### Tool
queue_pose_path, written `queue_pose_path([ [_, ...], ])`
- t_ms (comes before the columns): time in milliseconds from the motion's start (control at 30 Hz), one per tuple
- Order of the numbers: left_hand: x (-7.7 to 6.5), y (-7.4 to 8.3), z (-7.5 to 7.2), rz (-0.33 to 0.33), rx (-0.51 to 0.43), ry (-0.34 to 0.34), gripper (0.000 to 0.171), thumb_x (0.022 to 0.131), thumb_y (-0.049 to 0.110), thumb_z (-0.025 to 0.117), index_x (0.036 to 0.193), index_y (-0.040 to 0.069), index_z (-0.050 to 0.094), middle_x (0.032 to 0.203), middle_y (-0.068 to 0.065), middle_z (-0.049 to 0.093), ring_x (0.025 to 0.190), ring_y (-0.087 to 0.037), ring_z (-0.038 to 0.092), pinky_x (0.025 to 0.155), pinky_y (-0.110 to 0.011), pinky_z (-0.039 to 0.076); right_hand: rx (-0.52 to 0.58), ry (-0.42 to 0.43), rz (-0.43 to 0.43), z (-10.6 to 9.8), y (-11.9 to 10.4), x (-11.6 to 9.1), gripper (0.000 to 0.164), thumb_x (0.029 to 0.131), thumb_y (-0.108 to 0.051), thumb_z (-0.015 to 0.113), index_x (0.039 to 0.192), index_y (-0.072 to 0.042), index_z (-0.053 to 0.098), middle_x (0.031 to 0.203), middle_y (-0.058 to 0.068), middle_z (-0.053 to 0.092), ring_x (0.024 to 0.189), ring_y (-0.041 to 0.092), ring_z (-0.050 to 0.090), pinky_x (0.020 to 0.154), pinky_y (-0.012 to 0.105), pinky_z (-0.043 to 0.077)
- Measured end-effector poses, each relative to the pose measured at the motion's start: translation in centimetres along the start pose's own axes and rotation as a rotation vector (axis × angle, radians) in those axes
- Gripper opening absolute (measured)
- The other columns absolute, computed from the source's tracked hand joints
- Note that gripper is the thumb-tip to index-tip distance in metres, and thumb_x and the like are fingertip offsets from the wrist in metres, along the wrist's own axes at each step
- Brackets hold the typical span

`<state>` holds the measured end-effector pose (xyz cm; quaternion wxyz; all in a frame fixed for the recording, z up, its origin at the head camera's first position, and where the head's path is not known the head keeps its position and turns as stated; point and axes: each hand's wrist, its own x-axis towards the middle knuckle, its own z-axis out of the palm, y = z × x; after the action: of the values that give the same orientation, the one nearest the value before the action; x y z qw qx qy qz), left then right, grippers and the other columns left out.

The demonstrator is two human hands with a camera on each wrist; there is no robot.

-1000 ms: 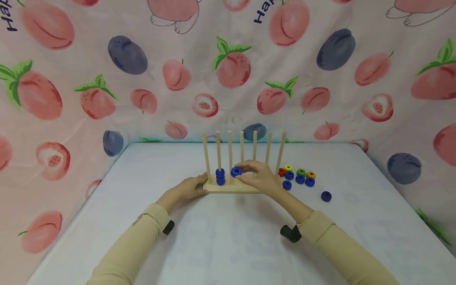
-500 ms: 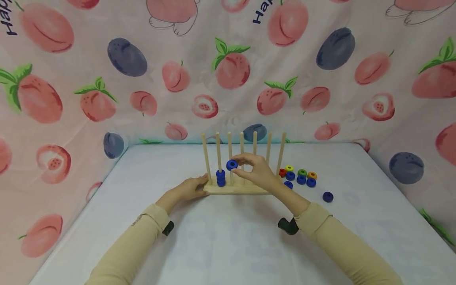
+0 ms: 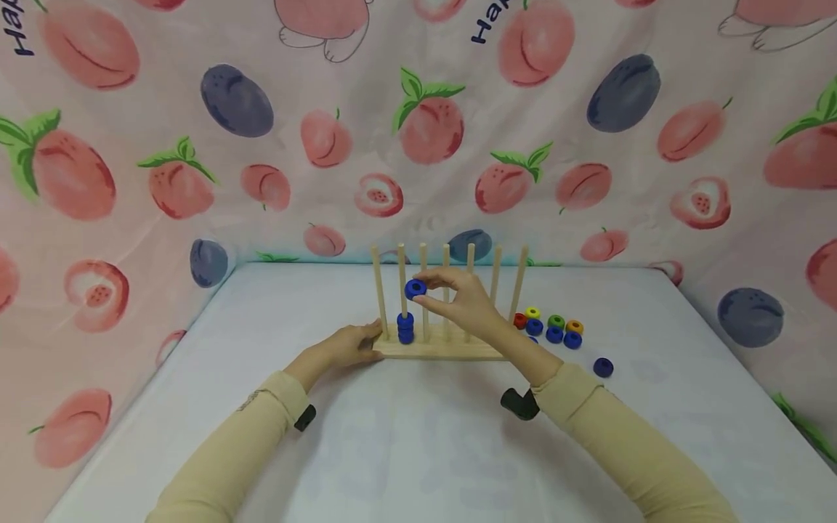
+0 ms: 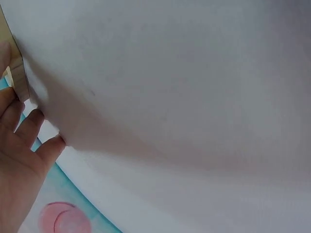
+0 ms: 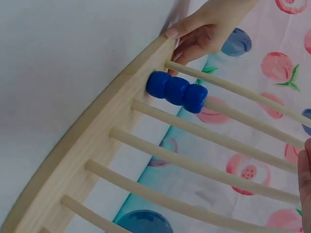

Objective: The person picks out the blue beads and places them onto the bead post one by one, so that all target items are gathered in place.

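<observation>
A wooden rack (image 3: pixel 445 351) with a row of upright pegs stands on the white table. My left hand (image 3: pixel 346 346) grips the left end of its base, with the thumb in front. In the left wrist view, that base end (image 4: pixel 19 80) shows between thumb and fingers. Three blue beads (image 5: pixel 176 91) are stacked at the foot of the second peg from the left. My right hand (image 3: pixel 466 299) pinches another blue bead (image 3: pixel 409 293) by its right side. This bead is raised, overlapping the second peg partway up in the head view, with its hole showing.
Loose beads lie right of the rack: a red (image 3: pixel 519 321), a yellow (image 3: pixel 532 311), a green (image 3: pixel 556 321), an orange (image 3: pixel 575 327) and several blue. One dark blue bead (image 3: pixel 603 367) sits apart, further right. Behind the table hangs a fruit-print cloth (image 3: pixel 418 196).
My right hand has carried the blue bead up and to the left, from near the third peg to the second. The left hand keeps its place on the rack.
</observation>
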<state>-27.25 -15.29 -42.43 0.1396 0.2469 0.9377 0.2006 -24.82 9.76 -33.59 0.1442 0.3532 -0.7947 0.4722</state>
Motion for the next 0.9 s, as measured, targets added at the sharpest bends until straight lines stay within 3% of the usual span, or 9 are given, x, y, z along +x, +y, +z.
queue_pose_path([
  [467,-0.2,-0.2,-0.3,0.018,-0.001,0.021,0.066,0.091,0.03,0.062,0.142,0.0,0.035,0.149,-0.019,0.031,0.136,-0.04,0.034,0.114,-0.051,0.026,-0.015,0.085,-0.091,-0.7,-1.4,3.0,0.03,0.083,-0.003,0.07,0.11,0.007,0.064,0.107,0.021,0.068,0.096,0.03,0.066,0.087,0.043,0.055],
  [633,0.0,-0.4,0.0,0.044,0.007,0.016,0.065,0.092,0.031,0.061,0.143,0.0,0.035,0.149,-0.019,0.03,0.136,-0.041,0.034,0.114,-0.051,0.026,-0.035,0.14,-0.094,-0.7,-1.7,3.7,0.03,0.083,-0.004,0.07,0.111,0.006,0.064,0.107,0.019,0.068,0.095,0.028,0.066,0.088,0.038,0.055],
  [767,0.1,-0.4,0.1,0.035,0.006,0.022,0.063,0.091,0.031,0.061,0.142,0.002,0.037,0.15,-0.018,0.031,0.136,-0.041,0.034,0.114,-0.052,0.025,-0.019,0.14,-0.097,-0.6,-1.8,3.9,0.031,0.083,-0.004,0.07,0.112,0.007,0.063,0.106,0.02,0.066,0.095,0.029,0.066,0.088,0.042,0.055],
  [900,0.2,-0.3,0.1,0.022,0.007,0.012,0.063,0.091,0.03,0.061,0.142,0.002,0.037,0.15,-0.017,0.031,0.136,-0.04,0.033,0.115,-0.052,0.025,-0.045,0.138,-0.077,-0.7,-2.0,4.3,0.031,0.084,-0.006,0.069,0.112,0.006,0.063,0.106,0.02,0.067,0.096,0.028,0.066,0.091,0.038,0.054],
])
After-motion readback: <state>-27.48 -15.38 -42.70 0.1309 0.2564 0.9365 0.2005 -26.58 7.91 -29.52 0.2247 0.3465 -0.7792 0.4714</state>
